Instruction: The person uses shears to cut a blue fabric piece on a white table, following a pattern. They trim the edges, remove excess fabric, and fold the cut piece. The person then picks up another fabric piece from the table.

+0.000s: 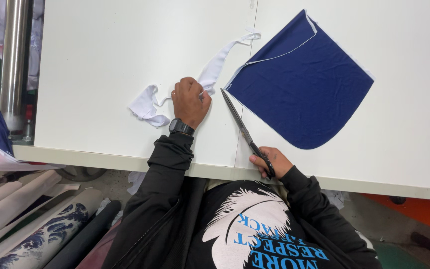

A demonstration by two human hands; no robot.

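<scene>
Right hand [269, 160] gripping scissors [242, 127], white table [100, 55]

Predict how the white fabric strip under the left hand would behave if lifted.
The white fabric strip would probably droop limply: it already lies curled and bunched. It looks thin, so likely light. The left hand pins it; freed, it might slide easily.

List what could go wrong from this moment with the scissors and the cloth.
The scissors lie with their point close to the left hand, which grips the white strip; a slip could nick fingers. The right hand holds them at the table edge, so they could drop. Pulling the strip might drag the blue cloth.
</scene>
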